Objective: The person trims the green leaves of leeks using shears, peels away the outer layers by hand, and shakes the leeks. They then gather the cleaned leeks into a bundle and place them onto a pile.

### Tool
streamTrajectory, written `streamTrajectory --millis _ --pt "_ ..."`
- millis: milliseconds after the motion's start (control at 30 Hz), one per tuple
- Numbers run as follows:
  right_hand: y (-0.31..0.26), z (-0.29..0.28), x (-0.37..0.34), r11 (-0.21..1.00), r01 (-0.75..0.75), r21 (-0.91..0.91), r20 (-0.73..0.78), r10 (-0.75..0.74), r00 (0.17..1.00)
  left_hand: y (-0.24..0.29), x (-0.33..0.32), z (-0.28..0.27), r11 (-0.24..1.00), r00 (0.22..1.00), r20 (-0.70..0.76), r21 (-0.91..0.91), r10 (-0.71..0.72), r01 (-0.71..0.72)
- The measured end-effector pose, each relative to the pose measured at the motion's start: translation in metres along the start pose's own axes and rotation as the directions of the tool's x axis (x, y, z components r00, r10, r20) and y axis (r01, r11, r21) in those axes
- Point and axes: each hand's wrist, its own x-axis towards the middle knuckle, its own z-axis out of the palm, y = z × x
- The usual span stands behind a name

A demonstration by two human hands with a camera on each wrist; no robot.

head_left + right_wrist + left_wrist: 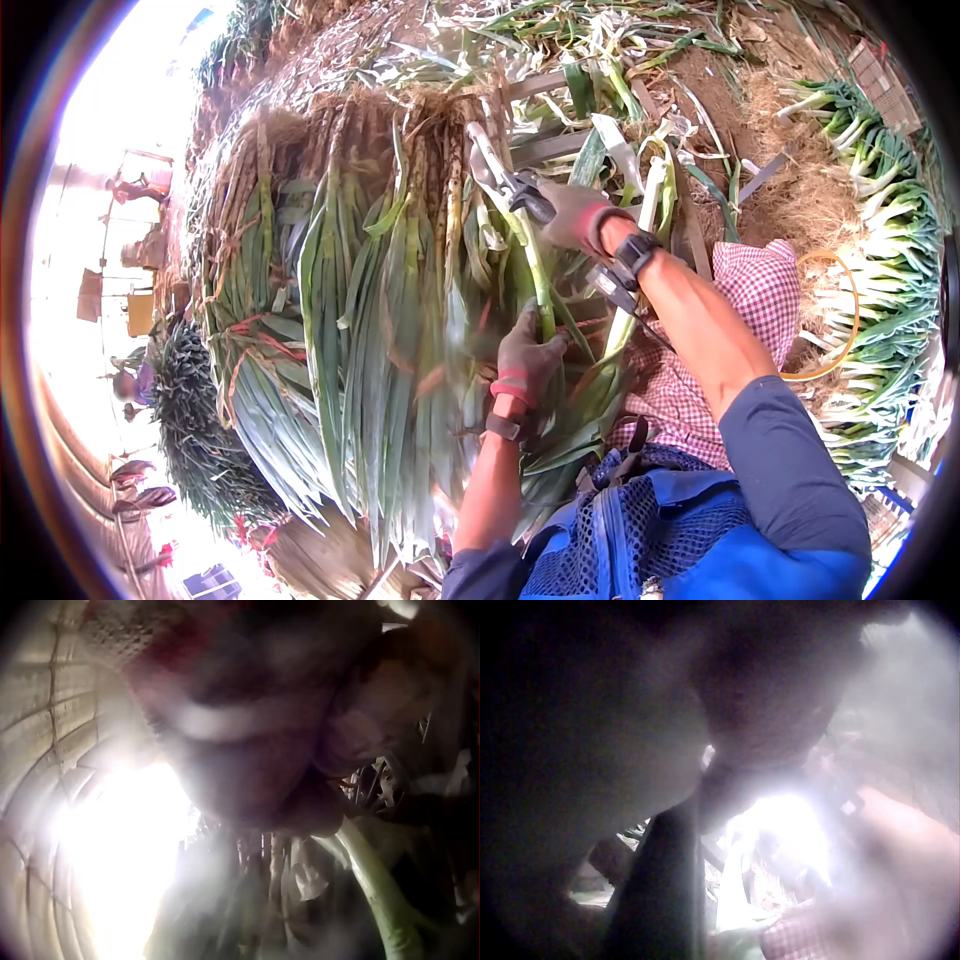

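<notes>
A leek (535,265) slants across the front of a large bundle of leeks (390,260), its white root end up and to the left. Around its green part, my gloved left hand (528,358) is curled. Higher up, my gloved right hand (582,215) grips the black handle of a tool (532,200), whose far end lies against the leek's pale part. The right wrist view has the dark glove (247,750) above a green-white stalk (371,881). In the left wrist view a dark, blurred glove (765,697) hides most of the work.
Loose leaves and trimmings (610,60) cover the ground at the top. Rows of leeks (880,270) line the right side, beside a yellow hoop (855,310). Checked cloth (755,300) lies by my right forearm. More leeks (200,430) are piled at the lower left.
</notes>
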Motion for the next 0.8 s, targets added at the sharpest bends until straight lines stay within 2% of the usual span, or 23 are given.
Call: streamTrajectory --millis 67,100,167,233,300,333,367,433,467,500,567,600,633,700,733,767,800 --pt "0.007 0.005 -0.019 0.997 -0.004 0.083 0.038 0.001 0.999 -0.002 -0.002 0.001 1.0 1.0 0.003 0.02 0.022 -0.022" --pt "0.008 0.007 -0.031 0.997 -0.037 0.062 0.102 0.031 0.994 0.0 -0.002 0.002 0.998 0.999 0.008 0.039 0.05 -0.05" --pt "0.019 0.016 -0.061 0.998 0.04 0.053 0.089 -0.045 0.995 0.004 -0.005 0.005 0.994 0.998 0.019 0.089 0.061 -0.063" --pt "0.023 0.015 -0.097 0.999 0.038 -0.01 0.086 -0.037 0.996 0.007 -0.011 0.01 0.988 0.997 0.033 0.139 0.067 -0.071" --pt "0.029 0.003 -0.129 0.999 -0.049 0.016 0.135 0.046 0.99 0.011 -0.02 0.018 0.996 0.999 0.053 0.089 -0.011 0.006" --pt "0.029 -0.006 -0.141 0.994 -0.112 0.022 0.133 0.108 0.985 0.019 -0.026 0.022 0.977 1.0 0.002 0.214 0.018 -0.018" --pt "0.032 -0.013 -0.151 0.984 -0.174 0.027 0.132 0.169 0.977 0.026 -0.033 0.023 0.976 1.0 0.004 0.215 0.019 -0.019" --pt "0.064 0.002 -0.163 0.989 -0.15 -0.009 -0.08 0.149 0.986 0.038 -0.041 0.025 0.923 0.992 0.105 0.384 -0.072 0.026" --pt "0.074 0.002 -0.171 0.984 -0.167 0.063 -0.041 0.17 0.985 0.03 -0.044 0.03 0.892 0.994 0.107 0.451 -0.016 -0.034" --pt "0.075 0.004 -0.179 0.984 -0.168 0.065 -0.042 0.171 0.984 0.029 -0.05 0.033 0.891 0.994 0.109 0.452 -0.015 -0.036" --pt "0.076 0.01 -0.192 1.0 0.027 0.0 -0.039 -0.027 0.999 0.026 -0.058 0.037 0.88 0.982 0.187 0.462 0.024 -0.109" --pt "0.073 0.012 -0.194 0.997 0.073 -0.007 -0.013 -0.074 0.997 0.049 -0.065 0.039 0.857 0.968 0.228 0.515 -0.104 -0.029" --pt "0.067 0.008 -0.194 0.997 0.074 -0.005 -0.013 -0.074 0.997 0.055 -0.07 0.042 0.856 0.968 0.227 0.516 -0.105 -0.028" --pt "0.058 -0.005 -0.189 0.994 -0.111 -0.019 0.025 0.111 0.994 0.059 -0.076 0.051 0.732 0.955 0.297 0.648 0.013 -0.211" --pt "0.065 -0.003 -0.181 0.988 -0.151 -0.021 -0.031 0.151 0.988 0.058 -0.075 0.053 0.73 0.955 0.295 0.649 0.014 -0.212" --pt "0.07 -0.004 -0.171 0.969 -0.245 0.031 -0.012 0.245 0.969 0.054 -0.074 0.055 0.703 0.944 0.33 0.664 0.03 -0.255" --pt "0.07 -0.002 -0.167 0.966 -0.258 0.013 -0.039 0.258 0.965 0.056 -0.073 0.056 0.673 0.93 0.365 0.677 0.045 -0.298"
